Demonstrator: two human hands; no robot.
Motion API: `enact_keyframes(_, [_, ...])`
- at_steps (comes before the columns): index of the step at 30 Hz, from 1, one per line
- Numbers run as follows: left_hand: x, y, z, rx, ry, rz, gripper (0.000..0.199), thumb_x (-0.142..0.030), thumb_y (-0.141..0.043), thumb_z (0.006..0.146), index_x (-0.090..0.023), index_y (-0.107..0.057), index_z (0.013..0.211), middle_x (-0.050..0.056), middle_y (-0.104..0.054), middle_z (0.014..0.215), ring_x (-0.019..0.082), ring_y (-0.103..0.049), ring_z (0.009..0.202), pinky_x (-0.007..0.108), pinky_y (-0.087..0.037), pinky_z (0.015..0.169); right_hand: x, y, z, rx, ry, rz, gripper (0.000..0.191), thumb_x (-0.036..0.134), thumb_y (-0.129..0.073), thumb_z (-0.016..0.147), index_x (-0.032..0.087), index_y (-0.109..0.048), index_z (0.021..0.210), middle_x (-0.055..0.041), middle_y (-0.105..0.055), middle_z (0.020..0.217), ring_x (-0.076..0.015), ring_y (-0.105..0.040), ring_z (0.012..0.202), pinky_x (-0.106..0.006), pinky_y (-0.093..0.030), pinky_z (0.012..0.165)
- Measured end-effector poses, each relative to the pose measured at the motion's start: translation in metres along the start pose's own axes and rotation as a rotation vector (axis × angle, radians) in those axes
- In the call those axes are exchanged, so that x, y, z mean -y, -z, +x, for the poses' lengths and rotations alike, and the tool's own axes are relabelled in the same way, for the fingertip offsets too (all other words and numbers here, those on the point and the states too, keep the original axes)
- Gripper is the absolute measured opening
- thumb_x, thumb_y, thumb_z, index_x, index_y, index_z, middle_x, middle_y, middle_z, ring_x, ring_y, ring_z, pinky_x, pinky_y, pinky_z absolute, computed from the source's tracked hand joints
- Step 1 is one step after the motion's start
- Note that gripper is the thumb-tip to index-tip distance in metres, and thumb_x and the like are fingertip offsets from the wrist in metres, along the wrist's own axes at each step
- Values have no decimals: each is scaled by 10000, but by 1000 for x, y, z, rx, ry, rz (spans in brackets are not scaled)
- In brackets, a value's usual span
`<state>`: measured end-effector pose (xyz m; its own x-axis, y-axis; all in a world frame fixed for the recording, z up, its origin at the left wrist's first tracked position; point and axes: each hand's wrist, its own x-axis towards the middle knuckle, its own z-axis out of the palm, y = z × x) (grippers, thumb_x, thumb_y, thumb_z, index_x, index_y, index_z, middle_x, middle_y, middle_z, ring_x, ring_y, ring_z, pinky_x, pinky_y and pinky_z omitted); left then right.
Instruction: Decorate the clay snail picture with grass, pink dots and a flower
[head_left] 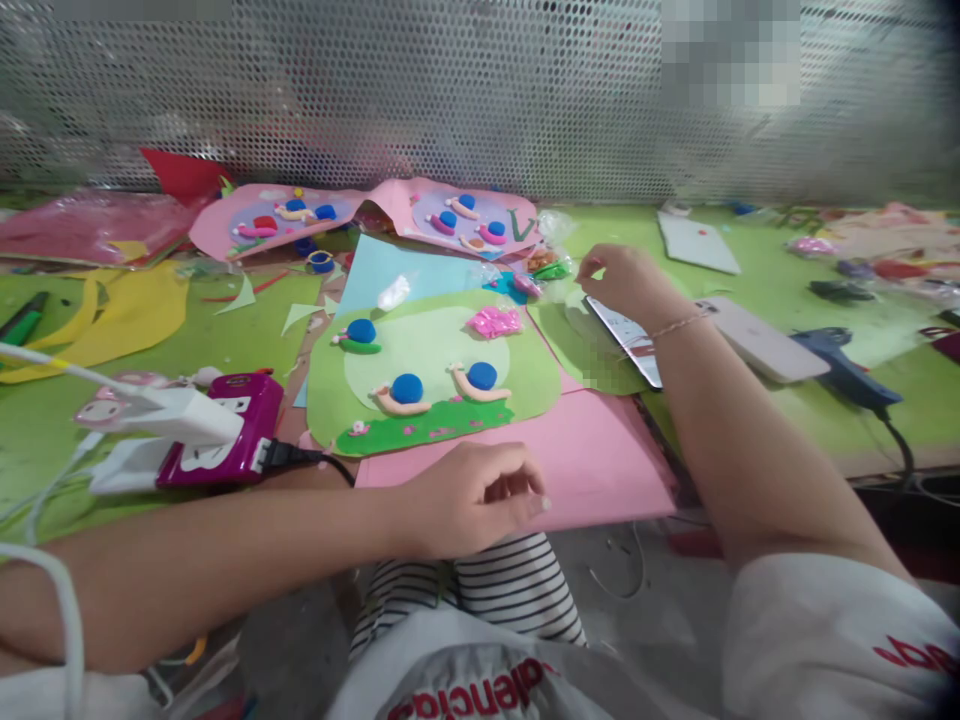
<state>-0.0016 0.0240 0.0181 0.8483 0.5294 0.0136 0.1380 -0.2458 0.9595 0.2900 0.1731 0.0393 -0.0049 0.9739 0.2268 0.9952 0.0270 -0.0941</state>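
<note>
My left hand [491,497] rests at the front edge of pink sheets [600,450], its fingers loosely curled with nothing visible in them. Just beyond it lies a green foam picture [532,375] with three clay snails; a blue-shelled snail [481,378] is nearest the hand. My right hand [619,280] is raised over the far end of a phone [622,335] with a lit screen, fingertips pinched together. What they hold, if anything, is too small to make out. Pink clay [495,322] in clear wrap and white clay [395,292] lie on and beside the picture.
Two pink snail pictures [274,215] lie against the perforated metal screen [450,100]. A purple power strip [255,420] with plugs and cables sits left. Rightward are another phone [761,338], a glue gun [840,365] and a white card [697,242]. Yellow scraps [150,310] lie left.
</note>
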Motion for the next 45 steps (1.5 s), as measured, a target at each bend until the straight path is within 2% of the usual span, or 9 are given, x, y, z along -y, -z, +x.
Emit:
enact_keyframes(7, [2, -1, -1, 19, -24, 20, 120, -257, -496, 844, -147, -544, 834, -15, -538, 695, 74, -473, 601, 179, -382, 571, 14, 8, -6, 20, -39, 8, 139, 152, -491, 682, 172, -591, 777, -106, -653, 869, -250, -586, 803, -349, -437, 712])
enact_keyframes(15, [2, -1, 0, 4, -50, 178, 144, -246, -462, 856, -147, -564, 834, 8, -593, 727, 94, -501, 632, 197, -408, 605, 32, 17, -15, 92, 5, -16, 106, 183, -472, 708, 198, -577, 702, -73, -627, 730, -210, -532, 674, -327, -396, 630])
enact_keyframes(19, [5, -7, -3, -47, -248, 476, 207, -194, -418, 859, -107, -594, 923, 87, -639, 884, 164, -549, 826, 294, -440, 812, 36, 18, -17, 128, 38, -28, 207, 167, -442, 722, 195, -634, 795, -70, -608, 678, -206, -527, 637, -318, -379, 587])
enact_keyframes(22, [9, -13, -8, -75, -338, 728, 340, -216, -416, 860, -59, -548, 1131, 169, -556, 1192, 256, -460, 1142, 412, -318, 1023, 33, 14, -15, 133, 59, -24, 263, 160, -434, 732, 194, -660, 863, -79, -635, 752, -217, -555, 690, -319, -396, 607])
enact_keyframes(25, [13, -16, -11, -71, -266, 903, 505, -339, -389, 893, -68, -396, 1320, 208, -344, 1414, 326, -252, 1332, 517, -184, 1085, 29, 8, -12, 129, 106, -24, 253, 192, -455, 760, 180, -664, 902, -94, -654, 896, -237, -576, 801, -336, -426, 690])
enact_keyframes(28, [14, -17, -13, -46, -188, 970, 572, -399, -372, 898, -92, -312, 1377, 218, -259, 1458, 356, -186, 1361, 556, -163, 1079, 31, 3, -11, 122, 146, -21, 267, 284, -465, 806, 158, -660, 937, -115, -654, 966, -250, -582, 874, -357, -439, 766])
enact_keyframes(35, [15, -17, -13, 0, -158, 974, 586, -420, -354, 899, -90, -305, 1380, 231, -259, 1454, 366, -181, 1363, 528, -174, 1087, 59, -1, -26, 148, 290, 30, 401, 442, -485, 827, 143, -607, 1065, -126, -635, 1063, -270, -582, 972, -380, -452, 834])
enact_keyframes(41, [18, -16, -11, 3, -176, 995, 587, -431, -349, 896, -56, -354, 1348, 233, -305, 1432, 366, -223, 1349, 507, -183, 1093, 77, -6, -40, 151, 442, 3, 505, 340, -468, 863, 121, -439, 1318, -151, -580, 1186, -288, -549, 1056, -409, -441, 880])
enact_keyframes(45, [17, -15, -11, 6, -177, 1011, 585, -430, -349, 895, -52, -362, 1341, 236, -307, 1431, 371, -245, 1339, 508, -197, 1087, 78, -12, -39, 216, 508, 8, 376, 283, -400, 899, 163, -549, 1222, -128, -605, 1134, -252, -569, 987, -364, -436, 845])
